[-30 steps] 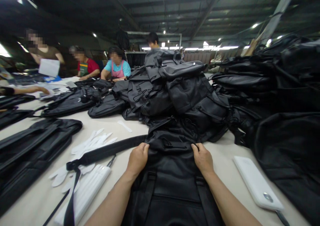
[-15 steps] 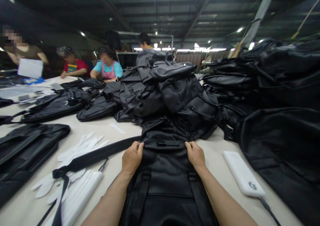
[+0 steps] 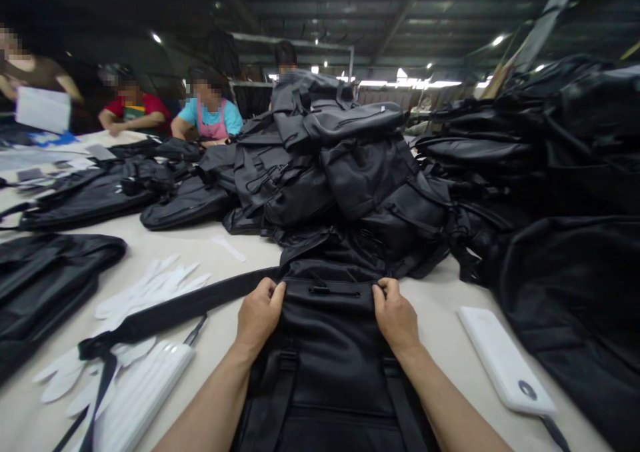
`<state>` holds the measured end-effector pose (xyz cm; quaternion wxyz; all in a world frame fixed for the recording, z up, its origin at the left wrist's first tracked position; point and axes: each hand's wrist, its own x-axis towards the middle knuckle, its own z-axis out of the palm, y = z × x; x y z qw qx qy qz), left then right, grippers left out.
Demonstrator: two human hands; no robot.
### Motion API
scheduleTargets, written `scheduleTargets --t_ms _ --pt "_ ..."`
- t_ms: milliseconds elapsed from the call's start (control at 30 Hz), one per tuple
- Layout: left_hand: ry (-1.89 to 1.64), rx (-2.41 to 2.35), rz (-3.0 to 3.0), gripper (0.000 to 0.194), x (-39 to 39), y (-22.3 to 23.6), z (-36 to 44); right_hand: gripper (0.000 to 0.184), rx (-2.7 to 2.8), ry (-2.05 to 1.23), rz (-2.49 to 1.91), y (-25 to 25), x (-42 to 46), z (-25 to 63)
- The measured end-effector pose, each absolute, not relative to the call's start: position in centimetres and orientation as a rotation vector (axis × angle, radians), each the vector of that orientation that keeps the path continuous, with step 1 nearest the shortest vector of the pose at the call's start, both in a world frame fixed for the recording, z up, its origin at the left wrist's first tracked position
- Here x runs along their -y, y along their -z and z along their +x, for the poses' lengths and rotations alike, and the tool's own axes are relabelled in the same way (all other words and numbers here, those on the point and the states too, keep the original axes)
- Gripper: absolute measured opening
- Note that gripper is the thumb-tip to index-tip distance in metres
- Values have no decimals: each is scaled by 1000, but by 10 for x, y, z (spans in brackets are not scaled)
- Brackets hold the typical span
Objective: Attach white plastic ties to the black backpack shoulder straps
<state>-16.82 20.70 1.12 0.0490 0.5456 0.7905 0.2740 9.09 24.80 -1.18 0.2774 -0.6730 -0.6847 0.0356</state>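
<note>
A black backpack (image 3: pixel 335 345) lies directly in front of me on the pale table. At the left end of its top edge, my left hand (image 3: pixel 260 311) pinches the material between thumb and fingers. My right hand (image 3: pixel 396 312) grips the opposite end the same way, so the edge is stretched between both hands. A drawcord with a small black toggle (image 3: pixel 330 291) sits on that edge. Two buckled straps run down the front panel. A wide black strap (image 3: pixel 190 300) extends leftward past my left hand. The backpack's lower end is out of view.
A large pile of black backpacks (image 3: pixel 360 179) rises straight ahead, with more stacked at right. White gloves (image 3: pixel 145 289) and a white ribbed device (image 3: pixel 147 392) lie at left. At right is a white power bank (image 3: pixel 505 359) with a cable. Co-workers (image 3: pixel 213 115) are across the table.
The view has shifted slightly, and surrounding things sit a little differently in frame. Both hands keep their hold on the backpack's top edge, which shows little visible change.
</note>
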Motion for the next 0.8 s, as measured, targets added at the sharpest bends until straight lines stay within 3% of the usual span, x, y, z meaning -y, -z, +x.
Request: scheduleTargets --t_ms 167,333,467,633,800 --pt "-731 -2488 1585 26 -212 0 -169 19 1949 -22 -1843 16 -254 88" --pt "-871 -2520 2014 19 -205 -13 -154 17 2005 136 -1770 13 -254 89" --pt "-900 -2261 2358 32 -195 -30 -135 16 2097 182 -1724 0 -249 89" --pt "-631 -2020 2402 41 -202 -40 -118 25 2141 192 -1552 -15 -239 81" --pt "-488 -2066 2351 34 -224 -49 -119 29 2267 155 -1342 -22 -236 71"
